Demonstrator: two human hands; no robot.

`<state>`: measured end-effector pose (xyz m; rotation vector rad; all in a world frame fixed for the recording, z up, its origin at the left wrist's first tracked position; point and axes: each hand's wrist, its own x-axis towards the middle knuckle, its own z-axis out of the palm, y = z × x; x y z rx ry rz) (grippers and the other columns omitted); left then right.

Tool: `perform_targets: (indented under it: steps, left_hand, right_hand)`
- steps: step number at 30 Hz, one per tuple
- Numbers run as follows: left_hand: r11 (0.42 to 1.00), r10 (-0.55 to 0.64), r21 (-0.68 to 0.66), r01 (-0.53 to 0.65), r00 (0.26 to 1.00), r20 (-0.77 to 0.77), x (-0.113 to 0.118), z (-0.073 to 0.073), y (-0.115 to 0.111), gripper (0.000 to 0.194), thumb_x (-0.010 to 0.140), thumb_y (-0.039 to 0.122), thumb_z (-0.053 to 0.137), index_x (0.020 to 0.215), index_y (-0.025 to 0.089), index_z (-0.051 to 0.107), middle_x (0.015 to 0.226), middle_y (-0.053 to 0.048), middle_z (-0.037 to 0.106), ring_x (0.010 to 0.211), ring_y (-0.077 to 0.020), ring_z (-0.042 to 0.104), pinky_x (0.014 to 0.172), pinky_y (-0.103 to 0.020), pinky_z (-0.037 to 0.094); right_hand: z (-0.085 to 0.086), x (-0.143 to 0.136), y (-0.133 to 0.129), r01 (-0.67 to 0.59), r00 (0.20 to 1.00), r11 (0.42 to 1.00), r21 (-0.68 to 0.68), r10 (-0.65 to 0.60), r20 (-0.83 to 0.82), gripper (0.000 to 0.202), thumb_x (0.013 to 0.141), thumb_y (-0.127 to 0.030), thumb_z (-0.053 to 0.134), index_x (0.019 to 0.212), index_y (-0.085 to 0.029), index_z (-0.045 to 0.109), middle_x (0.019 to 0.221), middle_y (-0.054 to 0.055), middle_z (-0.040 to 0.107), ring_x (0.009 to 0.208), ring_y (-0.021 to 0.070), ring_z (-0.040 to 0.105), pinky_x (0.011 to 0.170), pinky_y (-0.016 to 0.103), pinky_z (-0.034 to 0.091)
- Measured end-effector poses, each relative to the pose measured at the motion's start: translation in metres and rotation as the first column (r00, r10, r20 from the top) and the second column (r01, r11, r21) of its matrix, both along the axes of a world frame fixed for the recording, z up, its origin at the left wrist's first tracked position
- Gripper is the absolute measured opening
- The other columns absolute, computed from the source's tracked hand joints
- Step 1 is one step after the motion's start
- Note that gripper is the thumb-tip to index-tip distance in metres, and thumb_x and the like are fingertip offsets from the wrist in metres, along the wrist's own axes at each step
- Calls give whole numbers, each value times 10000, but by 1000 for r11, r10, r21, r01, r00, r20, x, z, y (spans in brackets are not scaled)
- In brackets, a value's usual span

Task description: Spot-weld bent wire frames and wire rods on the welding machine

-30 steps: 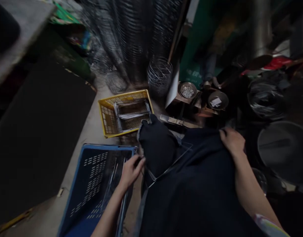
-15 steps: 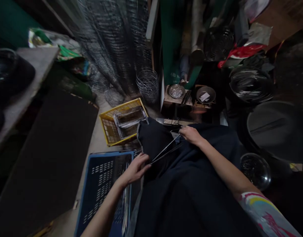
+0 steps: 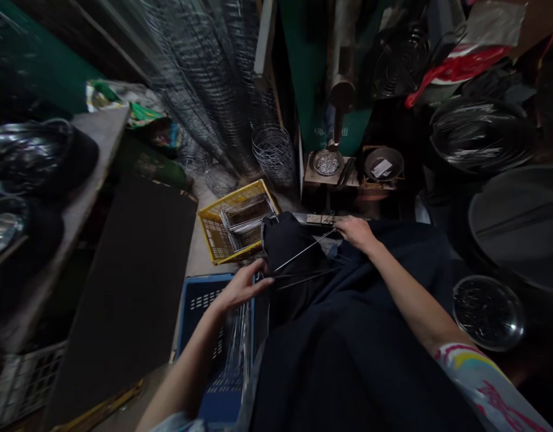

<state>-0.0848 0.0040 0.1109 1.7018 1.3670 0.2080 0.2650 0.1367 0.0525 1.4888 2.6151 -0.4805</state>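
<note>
Thin metal wires (image 3: 304, 250) stretch over the dark cloth on my lap (image 3: 339, 330), between my two hands. My right hand (image 3: 355, 233) is closed on the upper end of a wire, beside a small metal tool (image 3: 320, 219) at the knees. At the lower left end, my left hand (image 3: 247, 283) has thumb and fingers apart around the wire ends; whether it touches them is hard to tell. Below that hand stands a blue basket (image 3: 222, 408) with long wires in it. A yellow crate (image 3: 206, 240) holding bent wire frames is just above.
Rolls of wire mesh (image 3: 199, 78) stand at the back. A small bench (image 3: 312, 175) carries a bowl of small metal pieces (image 3: 326, 162) and a dark pan (image 3: 384, 164). On the right are a metal bowl (image 3: 487, 312) and a large round tub (image 3: 519, 222). A dark board (image 3: 132, 282) leans at left.
The view has shifted, so surroundings sit further right. My left hand has opened its fingers from the wire ends and moved slightly up and left. My right hand keeps its grip.
</note>
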Motion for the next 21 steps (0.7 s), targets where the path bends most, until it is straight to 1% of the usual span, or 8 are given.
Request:
perform_targets:
  steps: [2,5,7,9,11,14,17,21]
  left_hand:
    - [998,67,5,-67,998,2,-2,-2,2,357,873,424,543,1145,193,547,933,-48,654,868,-202,604,802,-308,465]
    - [998,55,4,-55,998,-17,-2,-1,-1,549,858,403,563,1353,207,431,1015,-61,660,856,-197,618,814,-308,461]
    - [998,59,36,-57,997,-40,-2,-1,-5,593,855,404,561,1392,211,399,1120,-86,633,814,-186,611,792,-305,461]
    - [993,64,109,-53,994,-93,-4,-4,-4,454,870,416,531,1266,194,524,1109,-99,624,809,-193,592,768,-302,448]
    - [979,96,193,-59,978,-187,-10,-11,5,302,886,442,487,905,181,637,861,-65,626,767,-197,549,739,-299,420]
    - [962,177,250,-109,946,-270,-25,-21,37,445,904,485,409,582,189,488,560,16,447,614,-152,433,662,-272,369]
    - [958,175,268,-98,945,-278,-37,-23,81,511,906,532,367,541,183,440,501,45,351,524,-115,347,553,-242,290]
    - [950,74,312,25,951,-301,-29,-20,141,536,896,559,387,528,177,460,482,38,364,497,-110,360,527,-244,250]
  right_hand:
    - [7,0,5,0,999,999,37,2,-35,240,979,-311,494,1090,-248,697,1121,65,656,1039,223,558,741,259,424]
    - [9,9,11,47,997,998,40,-45,-65,238,976,-321,511,1126,-266,688,1126,44,661,1032,217,563,740,258,419]
    - [4,11,13,62,996,998,27,-60,-66,240,978,-304,510,1137,-265,685,1090,35,675,1014,211,570,749,259,416]
    - [0,3,15,43,997,999,28,-41,-71,248,981,-312,504,1138,-248,685,1078,46,679,1012,212,569,756,260,416]
    - [-3,-14,19,9,996,999,31,-6,-85,260,987,-341,491,1119,-238,691,1072,55,680,1010,215,571,761,263,420]
    - [-2,-42,32,38,990,997,65,-29,-139,264,992,-367,481,1085,-255,701,1065,42,682,1019,207,578,780,261,434]
    - [0,-54,51,158,971,977,140,-127,-204,231,982,-352,510,1071,-273,708,1109,36,672,1080,200,567,819,255,449]
    - [-1,-41,71,281,939,937,208,-223,-262,219,978,-313,517,1076,-273,709,1118,39,674,1141,214,548,876,286,466]
